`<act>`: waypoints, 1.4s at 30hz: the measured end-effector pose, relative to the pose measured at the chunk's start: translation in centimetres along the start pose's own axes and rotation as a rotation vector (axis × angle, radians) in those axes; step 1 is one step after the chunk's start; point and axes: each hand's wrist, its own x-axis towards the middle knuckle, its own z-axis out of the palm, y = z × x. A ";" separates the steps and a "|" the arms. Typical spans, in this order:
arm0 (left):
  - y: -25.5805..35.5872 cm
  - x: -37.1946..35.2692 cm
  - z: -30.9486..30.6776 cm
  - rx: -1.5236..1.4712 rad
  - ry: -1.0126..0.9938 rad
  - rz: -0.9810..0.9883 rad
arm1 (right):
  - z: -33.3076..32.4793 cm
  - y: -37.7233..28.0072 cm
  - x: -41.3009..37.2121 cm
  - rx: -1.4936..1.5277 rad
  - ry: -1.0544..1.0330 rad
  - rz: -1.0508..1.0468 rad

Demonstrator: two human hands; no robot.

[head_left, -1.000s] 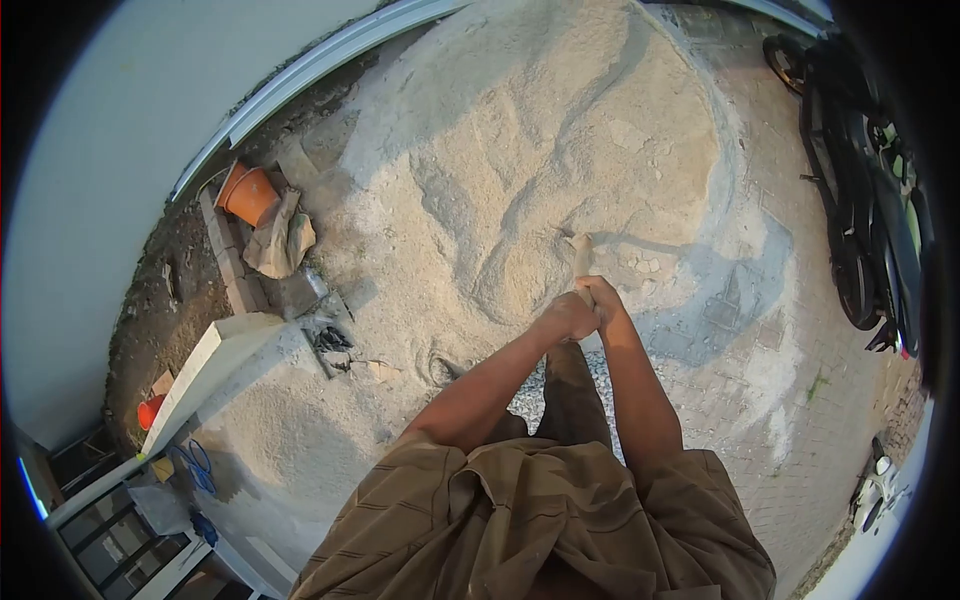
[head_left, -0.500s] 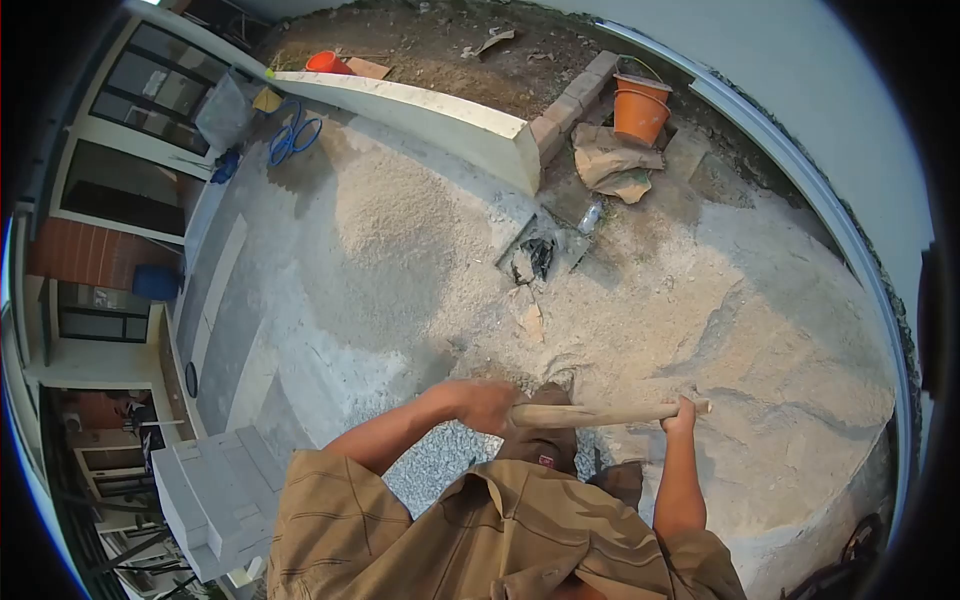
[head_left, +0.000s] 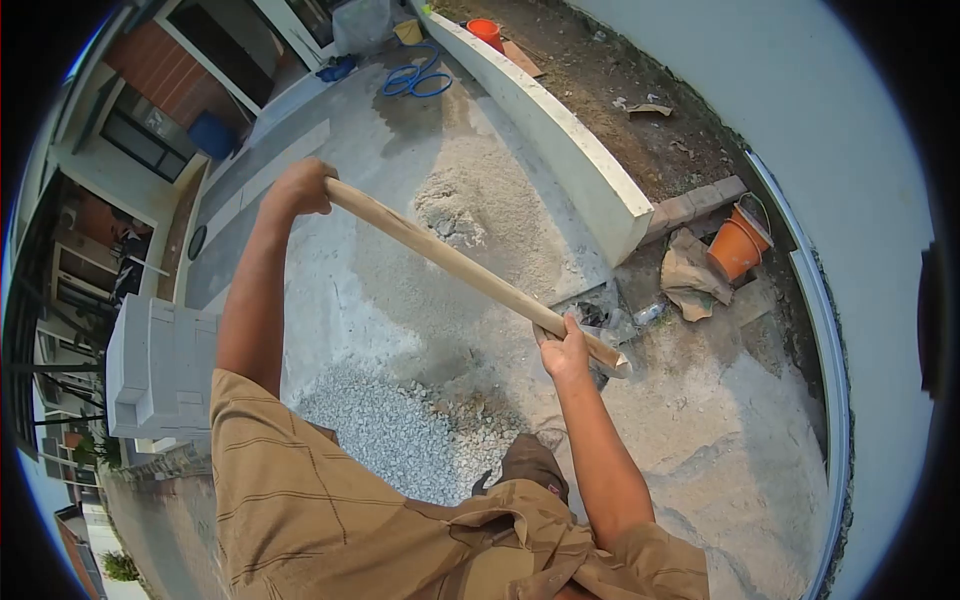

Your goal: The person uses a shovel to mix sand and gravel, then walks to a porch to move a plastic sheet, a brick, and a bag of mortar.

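My left hand (head_left: 303, 187) is wrapped round a long wooden handle (head_left: 440, 255), with the arm stretched out forward and left. Near the handle's other end, which tapers to a pale cut tip, my right hand (head_left: 563, 350) grips it. The handle slants across the view from upper left to lower right, above the ground. Whatever tool head it may carry does not show. Beyond it lies a sand pile (head_left: 510, 200) with a rough, greyish broken patch on its near side. Grey gravel (head_left: 385, 435) spreads below the handle, by my shoe (head_left: 535, 465).
A low white wall (head_left: 560, 130) runs behind the sand. At right are an orange bucket (head_left: 738, 245) and a crumpled paper sack (head_left: 692, 275). Pale blocks (head_left: 165, 370) are stacked at left. A blue hose (head_left: 415, 80) lies coiled at the back.
Both hands have raised the wooden handle, the left hand swinging far out to the left. My view has turned left, showing more gravel. A rough patch now shows on the sand pile.
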 end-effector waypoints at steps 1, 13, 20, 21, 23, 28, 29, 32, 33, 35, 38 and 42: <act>2.0 0.5 4.6 -0.056 -0.118 0.008 | -3.6 -3.1 0.6 -0.058 0.099 -0.040; 57.1 -29.5 26.9 -0.712 -1.212 1.436 | -33.5 -48.5 -47.1 -0.160 0.833 -1.378; 87.7 -49.3 11.8 -0.830 -0.901 1.829 | -29.1 -51.7 -57.9 -0.389 1.032 -1.682; 91.8 -51.8 11.1 -0.814 -0.883 1.818 | -30.4 -52.0 -56.5 -0.386 1.015 -1.663; 97.1 -56.2 11.9 -0.742 -0.863 1.750 | -35.9 -55.1 -53.5 -0.307 1.059 -1.796; 102.0 -56.0 25.8 -0.387 -0.841 1.476 | -47.7 -57.4 -42.6 0.028 1.136 -1.467; 101.0 -54.5 29.6 -0.313 -0.845 1.422 | -51.2 -56.4 -38.3 0.110 1.070 -1.377; 94.6 -51.7 35.8 -0.094 -0.855 1.277 | -55.9 -50.4 -30.5 0.227 0.860 -0.850; 93.4 -51.4 36.1 -0.069 -0.867 1.228 | -59.7 -49.4 -28.4 -0.112 0.872 -0.621; 92.1 -51.9 34.0 -0.114 -0.955 1.108 | -60.7 -48.1 -29.6 -0.078 0.762 -0.612; 93.6 -54.4 31.9 -0.257 -0.908 1.152 | -59.2 -51.3 -32.6 0.089 0.684 -0.604; 95.4 -55.2 31.7 -0.426 -0.782 1.253 | -61.1 -56.2 -33.7 -0.172 0.555 -0.443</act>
